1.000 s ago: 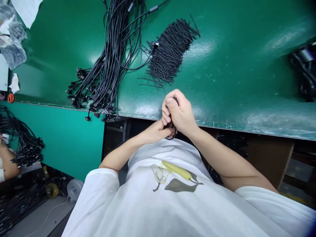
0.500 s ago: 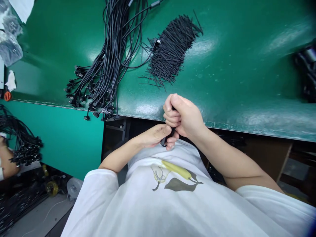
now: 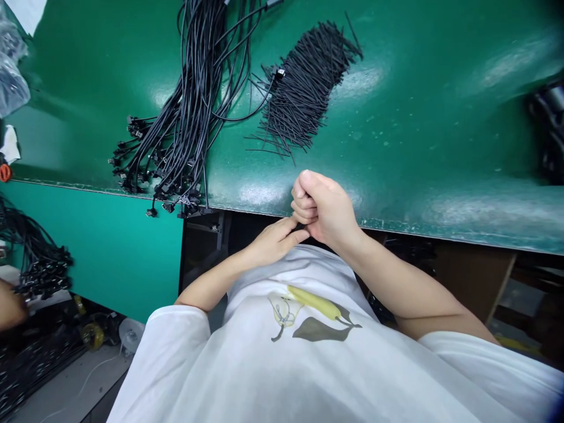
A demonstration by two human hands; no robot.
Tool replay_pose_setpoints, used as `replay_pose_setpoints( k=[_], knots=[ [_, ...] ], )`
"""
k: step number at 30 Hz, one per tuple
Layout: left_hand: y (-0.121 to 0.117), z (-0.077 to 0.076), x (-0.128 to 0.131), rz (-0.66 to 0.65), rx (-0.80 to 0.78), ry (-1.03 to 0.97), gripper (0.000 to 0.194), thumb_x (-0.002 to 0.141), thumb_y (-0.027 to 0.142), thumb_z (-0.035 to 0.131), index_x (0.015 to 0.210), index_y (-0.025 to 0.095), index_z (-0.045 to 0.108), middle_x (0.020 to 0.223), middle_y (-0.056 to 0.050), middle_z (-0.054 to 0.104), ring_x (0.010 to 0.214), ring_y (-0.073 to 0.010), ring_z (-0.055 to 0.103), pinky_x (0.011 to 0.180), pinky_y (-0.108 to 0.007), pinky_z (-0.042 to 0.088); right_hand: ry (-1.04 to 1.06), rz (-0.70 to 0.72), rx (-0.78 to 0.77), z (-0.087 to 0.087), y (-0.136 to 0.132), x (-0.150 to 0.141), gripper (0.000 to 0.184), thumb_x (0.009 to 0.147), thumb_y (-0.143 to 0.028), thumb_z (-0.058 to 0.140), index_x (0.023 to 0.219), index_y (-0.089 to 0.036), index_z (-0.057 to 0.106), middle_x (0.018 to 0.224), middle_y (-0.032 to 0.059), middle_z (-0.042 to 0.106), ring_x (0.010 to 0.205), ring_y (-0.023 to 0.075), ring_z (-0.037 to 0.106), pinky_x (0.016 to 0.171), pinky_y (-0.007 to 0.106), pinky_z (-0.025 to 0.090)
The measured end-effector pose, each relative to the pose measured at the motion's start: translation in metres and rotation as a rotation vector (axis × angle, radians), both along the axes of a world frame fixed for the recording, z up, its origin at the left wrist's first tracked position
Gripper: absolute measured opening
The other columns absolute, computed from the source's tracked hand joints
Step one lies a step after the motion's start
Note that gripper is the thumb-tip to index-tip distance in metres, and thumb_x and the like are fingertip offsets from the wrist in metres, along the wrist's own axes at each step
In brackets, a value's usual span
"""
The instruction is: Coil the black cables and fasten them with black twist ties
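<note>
My right hand [image 3: 326, 210] is closed in a fist just over the near edge of the green table [image 3: 418, 129]. Whatever it holds is hidden inside the fingers. My left hand [image 3: 275, 241] lies under it in front of my white shirt, fingers stretched out, their tips touching the underside of the right fist, nothing visible in them. A pile of short black ties [image 3: 304, 88] lies on the table just beyond my hands. A long bundle of black cables [image 3: 194, 111] with plugs at its near end lies to its left.
More black cables [image 3: 35, 258] hang at the lower left beside another person's hand [image 3: 9, 302]. Clear plastic bags [image 3: 11, 76] sit at the table's far left, dark objects [image 3: 549, 129] at its right edge. Tape rolls [image 3: 106, 335] lie on the floor.
A black cable piece showed between my hands earlier and is now out of sight. My left fingers have straightened against the right fist. The view shifted slightly.
</note>
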State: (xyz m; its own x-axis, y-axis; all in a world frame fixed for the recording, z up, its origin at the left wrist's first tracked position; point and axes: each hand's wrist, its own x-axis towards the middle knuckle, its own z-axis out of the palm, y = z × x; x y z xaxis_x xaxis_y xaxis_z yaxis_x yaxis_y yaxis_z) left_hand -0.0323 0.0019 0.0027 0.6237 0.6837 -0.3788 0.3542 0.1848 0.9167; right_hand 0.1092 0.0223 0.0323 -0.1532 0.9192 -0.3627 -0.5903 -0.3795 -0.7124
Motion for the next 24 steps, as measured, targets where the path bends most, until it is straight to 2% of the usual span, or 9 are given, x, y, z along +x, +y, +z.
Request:
replay_pose_setpoints(
  k=[2,6,11,13,15,17,20,22,24],
  knots=[
    [-0.004,0.005,0.001,0.035,-0.029,-0.001,0.028,0.096,0.043,0.049,0.084,0.018,0.055,0.081,-0.002,0.062,0.078,-0.0152,0.057,0.079,-0.029,0.043,0.011,0.002,-0.002,0.003,0.002,0.0,0.053,0.077,-0.061,0.073,0.067,-0.021,0.042,0.051,-0.011,0.018,0.041,0.0031,0.011,0.036,0.017,0.012],
    [-0.015,0.004,0.011,0.252,-0.074,-0.1,0.041,0.098,0.055,0.039,0.081,0.019,0.047,0.066,0.003,0.05,0.062,-0.0102,0.046,0.067,-0.027,0.04,0.066,-0.023,-0.014,0.003,0.012,0.0,0.051,0.079,-0.06,0.072,0.068,-0.021,0.04,0.051,-0.0115,0.016,0.041,0.0035,0.008,0.035,0.017,0.012],
    [-0.013,-0.002,0.02,0.325,-0.269,-0.251,0.049,0.09,0.068,0.047,0.088,0.019,0.05,0.058,0.007,0.041,0.053,-0.0091,0.043,0.057,-0.025,0.041,0.066,-0.059,-0.003,-0.005,0.013,-0.003,0.049,0.081,-0.058,0.069,0.068,-0.021,0.04,0.051,-0.0119,0.016,0.041,0.0038,0.01,0.036,0.017,0.014],
    [-0.01,-0.004,0.017,0.339,-0.404,-0.319,0.049,0.087,0.067,0.054,0.087,0.018,0.05,0.057,0.008,0.037,0.05,-0.0081,0.041,0.05,-0.022,0.038,-0.018,0.0,0.036,-0.01,0.013,0.002,0.047,0.083,-0.061,0.066,0.072,-0.02,0.044,0.053,-0.0109,0.023,0.041,0.0048,0.021,0.039,0.017,0.023],
    [-0.006,-0.005,0.01,0.394,-0.477,-0.338,0.048,0.085,0.064,0.059,0.081,0.018,0.048,0.055,0.01,0.033,0.047,-0.006,0.035,0.044,-0.019,0.03,-0.243,0.066,0.158,-0.014,0.017,0.015,0.044,0.086,-0.063,0.061,0.081,-0.02,0.052,0.06,-0.0064,0.04,0.051,0.0085,0.042,0.051,0.022,0.04],
    [-0.002,-0.007,0.001,0.478,-0.489,-0.328,0.048,0.083,0.063,0.063,0.078,0.018,0.047,0.054,0.01,0.03,0.045,-0.0046,0.031,0.041,-0.017,0.024,-0.631,0.015,0.311,-0.019,0.029,0.034,0.04,0.091,-0.06,0.056,0.091,-0.02,0.057,0.078,0.0006,0.055,0.069,0.0136,0.055,0.068,0.028,0.048],
    [0.006,-0.009,-0.01,0.574,-0.448,-0.321,0.049,0.081,0.063,0.066,0.076,0.018,0.047,0.055,0.01,0.029,0.045,-0.0038,0.032,0.041,-0.016,0.022,-1.297,-0.076,0.438,-0.027,0.056,0.06,0.027,0.092,-0.046,0.058,0.093,-0.02,0.061,0.093,0.0061,0.06,0.078,0.0177,0.056,0.072,0.032,0.044],
    [0.011,-0.007,-0.014,0.594,-0.425,-0.328,0.05,0.08,0.063,0.067,0.076,0.017,0.047,0.055,0.01,0.029,0.046,-0.0036,0.032,0.041,-0.015,0.023,-1.612,0.062,0.465,-0.032,0.073,0.066,0.019,0.091,-0.038,0.061,0.093,-0.019,0.062,0.096,0.0087,0.06,0.077,0.0194,0.054,0.065,0.031,0.038],
    [0.016,-0.004,-0.014,0.603,-0.426,-0.343,0.049,0.08,0.063,0.067,0.079,0.017,0.048,0.056,0.01,0.03,0.046,-0.0035,0.032,0.041,-0.015,0.023,-1.778,0.226,0.477,-0.036,0.085,0.066,0.014,0.091,-0.031,0.059,0.093,-0.017,0.063,0.098,0.0107,0.06,0.075,0.0197,0.053,0.06,0.03,0.031]
  ],
)
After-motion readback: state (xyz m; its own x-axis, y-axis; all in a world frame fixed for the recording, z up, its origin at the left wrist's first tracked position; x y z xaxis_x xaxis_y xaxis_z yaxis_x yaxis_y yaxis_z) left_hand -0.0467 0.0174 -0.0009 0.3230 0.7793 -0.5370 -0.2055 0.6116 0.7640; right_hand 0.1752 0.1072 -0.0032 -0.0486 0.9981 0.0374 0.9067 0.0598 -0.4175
